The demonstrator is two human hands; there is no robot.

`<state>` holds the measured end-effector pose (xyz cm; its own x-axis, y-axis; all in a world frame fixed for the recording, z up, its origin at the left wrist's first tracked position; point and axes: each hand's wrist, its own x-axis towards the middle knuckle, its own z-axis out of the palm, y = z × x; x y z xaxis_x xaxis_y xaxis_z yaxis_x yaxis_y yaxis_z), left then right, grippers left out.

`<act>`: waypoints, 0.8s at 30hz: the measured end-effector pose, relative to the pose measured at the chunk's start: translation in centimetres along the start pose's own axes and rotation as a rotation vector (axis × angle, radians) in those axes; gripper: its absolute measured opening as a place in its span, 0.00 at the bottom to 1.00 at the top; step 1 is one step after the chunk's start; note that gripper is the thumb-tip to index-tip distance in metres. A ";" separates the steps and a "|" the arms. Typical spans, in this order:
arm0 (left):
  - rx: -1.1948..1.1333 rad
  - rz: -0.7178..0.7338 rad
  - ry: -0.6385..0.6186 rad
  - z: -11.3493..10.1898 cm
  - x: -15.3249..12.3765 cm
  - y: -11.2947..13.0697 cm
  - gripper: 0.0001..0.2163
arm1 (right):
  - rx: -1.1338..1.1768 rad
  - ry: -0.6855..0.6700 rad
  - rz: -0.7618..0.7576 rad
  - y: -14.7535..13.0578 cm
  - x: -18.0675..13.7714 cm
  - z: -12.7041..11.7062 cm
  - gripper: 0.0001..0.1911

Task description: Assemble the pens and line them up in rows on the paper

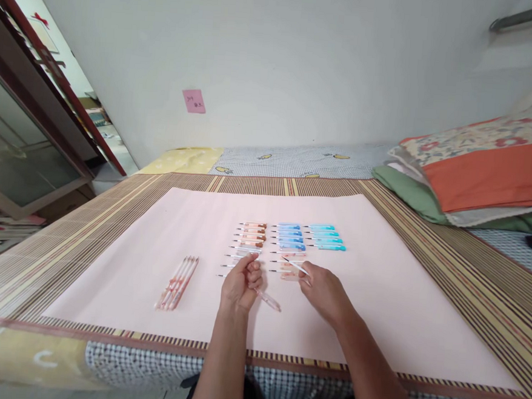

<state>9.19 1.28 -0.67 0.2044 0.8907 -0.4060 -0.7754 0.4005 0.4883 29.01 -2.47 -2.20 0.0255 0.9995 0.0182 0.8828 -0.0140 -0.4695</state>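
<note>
Gripping on both sides here, we have our left hand (245, 278) curled round a pink pen (268, 300), its barrel poking out over the pink sheet (399, 312), while our right hand (326, 290) pinches a white pen (295, 265), dark tip pointing left. And it's tight in here! That white pen sits over the peach pens (295, 254), touching or not we can't tell, and our left fist crowds the pale pens (247, 248): one careless knuckle, we reckon, could roll the line askew. Further off, the brown pens (257, 235), blue pens (291, 233) and turquoise pens (325, 234) lie in tidy columns, likely safe unless a forearm drags the sheet; a loose pinch, meanwhile, could let that dark tip mark the paper, well apart from the bunch of pink pens (177, 283) on our left
</note>
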 end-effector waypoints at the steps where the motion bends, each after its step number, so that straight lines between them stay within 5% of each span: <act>1: 0.001 -0.001 0.000 0.0 0.0 0.0 0.05 | -0.001 0.000 0.000 0.0 0.0 0.0 0.08; 6: 0.004 0.002 -0.004 -0.1 0.1 0.0 0.04 | 0.113 0.018 -0.001 -0.1 -0.4 -0.3 0.02; 12: -0.005 -0.004 -0.011 -0.3 0.1 0.3 0.04 | 0.363 0.186 -0.108 -0.1 -0.9 -0.9 0.13; 24: -0.032 0.000 -0.005 -0.2 0.0 0.6 0.03 | 0.204 0.073 -0.180 0.9 -1.2 -0.3 0.06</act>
<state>8.59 1.53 -0.53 0.2070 0.8918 -0.4023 -0.7940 0.3934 0.4635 29.89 -3.65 -2.35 -0.0825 0.9806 0.1777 0.7639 0.1767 -0.6207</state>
